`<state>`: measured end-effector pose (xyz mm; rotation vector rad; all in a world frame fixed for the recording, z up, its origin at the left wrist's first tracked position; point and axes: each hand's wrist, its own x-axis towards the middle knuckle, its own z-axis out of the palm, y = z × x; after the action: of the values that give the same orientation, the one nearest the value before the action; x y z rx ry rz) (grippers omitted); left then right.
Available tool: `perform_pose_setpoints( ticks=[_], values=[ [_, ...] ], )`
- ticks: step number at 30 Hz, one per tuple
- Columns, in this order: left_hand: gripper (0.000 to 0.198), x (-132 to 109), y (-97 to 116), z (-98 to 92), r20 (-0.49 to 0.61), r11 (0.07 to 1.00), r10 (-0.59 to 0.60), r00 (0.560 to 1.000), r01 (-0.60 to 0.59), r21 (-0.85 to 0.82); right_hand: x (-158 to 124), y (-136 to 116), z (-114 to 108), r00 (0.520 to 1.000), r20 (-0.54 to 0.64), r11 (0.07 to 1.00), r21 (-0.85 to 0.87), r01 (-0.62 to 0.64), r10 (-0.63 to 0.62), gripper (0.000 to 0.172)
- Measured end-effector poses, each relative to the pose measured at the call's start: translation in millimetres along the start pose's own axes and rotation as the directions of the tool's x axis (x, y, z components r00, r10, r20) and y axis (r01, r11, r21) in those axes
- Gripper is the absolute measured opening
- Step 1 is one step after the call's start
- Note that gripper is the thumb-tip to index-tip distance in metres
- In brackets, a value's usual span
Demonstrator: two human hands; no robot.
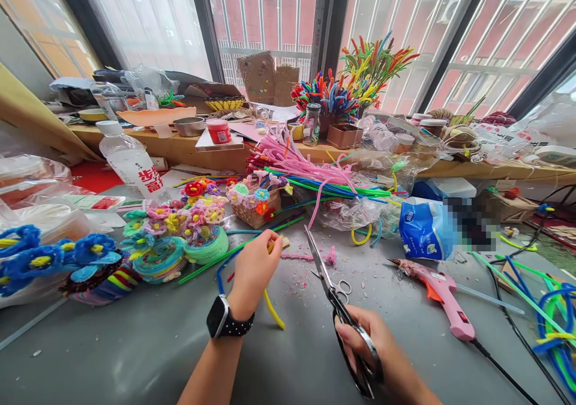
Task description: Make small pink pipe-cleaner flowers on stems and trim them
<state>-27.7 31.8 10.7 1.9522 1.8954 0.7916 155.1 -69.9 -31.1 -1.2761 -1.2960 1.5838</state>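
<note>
My left hand (256, 270), with a dark watch on its wrist, is closed in a pinch over the middle of the table. Yellow fuzzy material shows between its fingertips, and a yellow pipe cleaner (273, 310) sticks out below the hand. My right hand (371, 339) grips large scissors (324, 273) by their black handles, the blades pointing up and away and nearly together. Beyond the blades lies a small pair of scissors (344, 287), partly hidden. A pink fuzzy scrap (330, 256) and scattered crumbs lie close by.
Pipe-cleaner flower baskets (207, 246) stand at left, near a water bottle (130, 162). Pink pipe cleaners (297, 159) are heaped ahead. On the right lie a pink glue gun (443, 294) with its cord, a blue tissue pack (425, 228) and tangled pipe cleaners (555, 312).
</note>
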Motion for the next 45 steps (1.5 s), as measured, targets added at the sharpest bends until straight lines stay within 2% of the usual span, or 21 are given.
perform_pose_setpoints(
  ticks=[3, 5, 7, 8, 11, 14, 18, 20, 22, 24, 26, 29, 33, 36, 45],
  values=[
    [0.026, 3.1, -6.9, -5.0, -0.122, 0.975, 0.080, 0.989, -0.052, 0.216, -2.4, -2.8, -7.5, 0.999, 0.043, 0.994, -0.110, 0.029, -0.025, 0.040],
    [0.028, 5.4, -10.5, -8.2, -0.223, 0.932, 0.106, 0.969, -0.018, 0.363, -4.5, -3.5, -14.6, 0.999, 0.020, 0.976, -0.212, 0.051, -0.047, 0.038],
    [0.030, 7.9, -13.6, -10.5, -0.314, 0.879, 0.095, 0.945, 0.069, 0.471, -7.8, -3.5, -21.7, 0.997, -0.041, 0.954, -0.295, 0.054, -0.069, 0.035],
    [0.031, 9.2, -15.0, -11.3, -0.321, 0.859, 0.089, 0.943, 0.091, 0.505, -10.2, -3.4, -25.0, 0.994, -0.078, 0.942, -0.333, 0.044, -0.074, 0.034],
    [0.028, 11.9, -17.9, -13.0, -0.261, 0.834, 0.029, 0.965, 0.120, 0.539, -21.0, -3.0, -34.5, 0.979, -0.192, 0.889, -0.456, -0.030, -0.066, 0.033],
    [0.027, 11.7, -17.5, -15.1, -0.230, 0.850, -0.016, 0.973, 0.135, 0.509, -35.3, -0.7, -46.4, 0.960, -0.272, 0.809, -0.577, -0.109, -0.065, 0.037],
    [0.027, 7.8, -7.7, -16.8, -0.213, 0.863, 0.039, 0.976, 0.074, 0.499, -50.3, 7.3, -66.1, 0.950, -0.303, 0.658, -0.731, -0.179, -0.078, 0.033],
    [0.026, 5.1, 3.0, -16.2, -0.127, 0.897, 0.090, 0.988, -0.025, 0.442, -52.8, 11.0, -74.0, 0.941, -0.332, 0.580, -0.781, -0.233, -0.069, 0.029],
    [0.024, 2.5, 17.0, -13.9, 0.040, 0.944, 0.070, 0.997, -0.080, 0.322, -52.2, 12.8, -78.8, 0.928, -0.366, 0.488, -0.825, -0.286, -0.075, 0.024],
    [0.025, 1.5, 32.4, -8.9, 0.188, 0.954, 0.083, 0.979, -0.132, 0.269, -49.8, 12.3, -80.2, 0.911, -0.403, 0.396, -0.854, -0.338, -0.092, 0.021],
    [0.023, 4.2, 46.2, 0.6, 0.259, 0.935, 0.143, 0.955, -0.216, 0.282, -47.5, 10.3, -79.5, 0.886, -0.452, 0.319, -0.859, -0.401, -0.104, 0.019],
    [0.024, 18.9, 58.5, 24.2, 0.347, 0.889, 0.286, 0.893, -0.382, 0.251, -45.6, 5.8, -77.6, 0.860, -0.498, 0.251, -0.851, -0.461, -0.109, 0.016],
    [0.027, 49.1, 57.8, 60.8, 0.363, 0.892, 0.275, 0.890, -0.377, 0.250, -44.5, 0.3, -77.5, 0.883, -0.468, 0.236, -0.861, -0.451, -0.021, 0.016],
    [0.029, 65.4, 52.6, 78.6, 0.346, 0.898, 0.265, 0.900, -0.361, 0.251, -43.2, -1.3, -76.9, 0.893, -0.450, 0.220, -0.870, -0.440, 0.005, 0.018],
    [0.021, 74.8, 60.3, 96.4, 0.266, 0.925, 0.270, 0.925, -0.326, 0.196, -43.6, 0.8, -70.9, 0.881, -0.473, 0.166, -0.870, -0.463, -0.019, 0.016]
  ],
)
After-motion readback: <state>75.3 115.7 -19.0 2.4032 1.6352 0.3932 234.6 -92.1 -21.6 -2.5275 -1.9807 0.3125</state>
